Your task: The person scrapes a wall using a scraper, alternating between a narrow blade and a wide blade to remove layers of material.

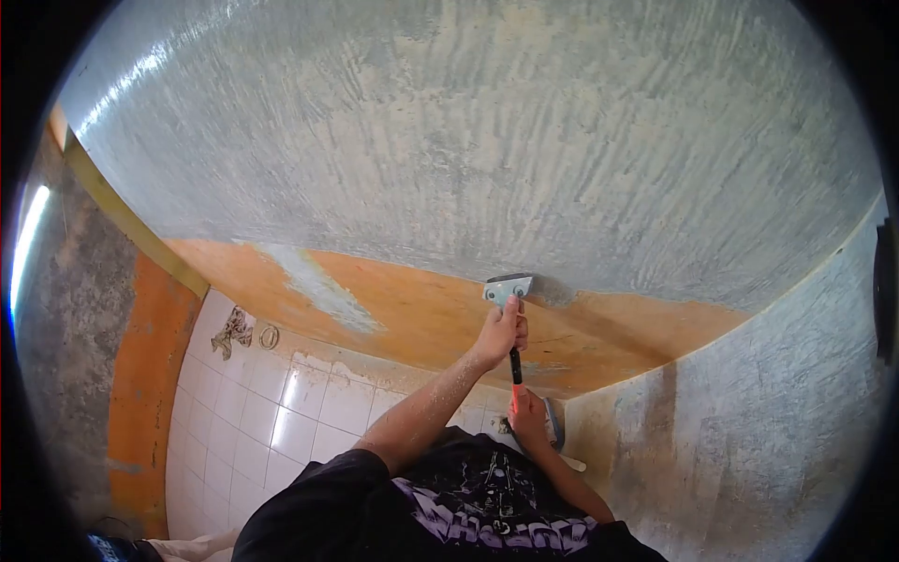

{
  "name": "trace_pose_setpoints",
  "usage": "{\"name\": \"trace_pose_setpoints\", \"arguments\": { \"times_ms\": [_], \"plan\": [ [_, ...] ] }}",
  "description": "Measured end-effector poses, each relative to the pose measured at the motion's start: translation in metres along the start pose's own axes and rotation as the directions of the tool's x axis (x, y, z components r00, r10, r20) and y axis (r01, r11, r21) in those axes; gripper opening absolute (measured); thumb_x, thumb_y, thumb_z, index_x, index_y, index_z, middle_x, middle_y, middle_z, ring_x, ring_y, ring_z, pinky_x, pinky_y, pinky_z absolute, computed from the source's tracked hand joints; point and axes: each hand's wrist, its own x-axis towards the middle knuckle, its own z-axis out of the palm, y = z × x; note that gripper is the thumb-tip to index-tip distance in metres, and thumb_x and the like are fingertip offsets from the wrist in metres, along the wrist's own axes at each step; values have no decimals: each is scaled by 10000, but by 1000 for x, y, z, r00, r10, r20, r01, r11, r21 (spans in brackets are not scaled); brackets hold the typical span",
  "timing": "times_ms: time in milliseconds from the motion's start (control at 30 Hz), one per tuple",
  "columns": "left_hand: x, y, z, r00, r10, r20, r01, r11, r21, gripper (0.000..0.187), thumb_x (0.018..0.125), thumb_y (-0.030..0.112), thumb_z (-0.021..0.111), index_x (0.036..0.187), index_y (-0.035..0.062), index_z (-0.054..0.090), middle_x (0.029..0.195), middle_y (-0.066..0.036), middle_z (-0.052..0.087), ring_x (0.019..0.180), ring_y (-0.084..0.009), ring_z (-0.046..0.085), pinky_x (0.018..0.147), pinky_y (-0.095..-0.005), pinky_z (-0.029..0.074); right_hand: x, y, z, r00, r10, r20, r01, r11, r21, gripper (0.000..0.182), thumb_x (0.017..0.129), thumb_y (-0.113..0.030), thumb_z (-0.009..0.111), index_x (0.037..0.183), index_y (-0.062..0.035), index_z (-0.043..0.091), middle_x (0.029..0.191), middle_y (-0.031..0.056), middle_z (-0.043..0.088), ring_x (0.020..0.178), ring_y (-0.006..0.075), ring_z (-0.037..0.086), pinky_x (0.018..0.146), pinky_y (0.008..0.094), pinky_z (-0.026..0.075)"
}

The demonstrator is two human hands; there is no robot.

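A long-handled wall scraper (508, 288) rests with its wide metal blade on the wall, at the border between bare grey surface and orange paint (426, 292). Just below the blade, my left hand (501, 335) is closed round the upper part of the tool. My right hand (529, 417) grips the red lower section of the handle, nearer my body. Pale dust or flakes speckle my left forearm. Part of the black shaft shows between the two hands.
White floor tiles (245, 412) lie below, with a crumpled cloth (231, 332) and a ring-shaped item (269, 337) near the wall. A partly hidden object (554, 426) stands by my right arm. Another scraped wall (740, 450) meets this one at the right.
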Motion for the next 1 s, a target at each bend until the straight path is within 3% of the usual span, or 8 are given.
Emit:
{"name": "trace_pose_setpoints", "arguments": {
  "times_ms": [133,433,533,633,733,1000],
  "plan": [
    [-1,4,4,999,24,-22,-24,1000,12,463,1015,596,344,971,137,385,573,18,284,476,-109,295,492,-299,328,3,-3,3,994,-112,-14,110,989,-99,511,1028,-479,452,699,-87,449,577,-24,419,466,69,384,430,252,310],
    [-4,19,4,1000,3,10,-4,998,60,469,1018,589,342,970,125,397,570,20,299,470,-107,308,491,-293,343,-7,-7,16,993,-100,-66,87,981,-176,495,1038,-453,437,713,-80,449,596,-29,403,497,67,392,455,259,326],
    [-10,32,3,999,0,45,-3,998,64,443,1030,552,358,945,119,400,575,11,331,471,-109,341,481,-294,355,-5,-16,25,982,-174,-75,161,975,-153,494,1038,-454,435,718,-77,450,598,-24,402,494,75,393,456,261,328],
    [-7,33,1,998,-49,27,45,990,131,451,1028,559,352,964,115,399,578,12,330,478,-111,343,495,-295,363,-15,-14,30,996,-57,-72,56,998,-22,495,1040,-451,427,718,-76,449,592,-20,405,489,87,396,453,268,333],
    [-8,27,-2,997,-71,6,69,980,186,483,1021,588,331,1000,109,395,577,19,312,488,-110,331,515,-297,371,-15,-9,33,997,-10,-77,6,999,-41,493,1042,-443,416,720,-71,450,590,-15,412,485,94,404,449,274,337],
    [-5,23,-6,996,-73,57,60,977,205,480,1023,587,324,1014,113,402,582,17,315,493,-110,343,523,-297,374,-15,-4,39,989,-67,-130,56,994,-91,483,1044,-429,415,733,-64,470,604,-8,429,500,97,421,469,271,364]
  ]
}}
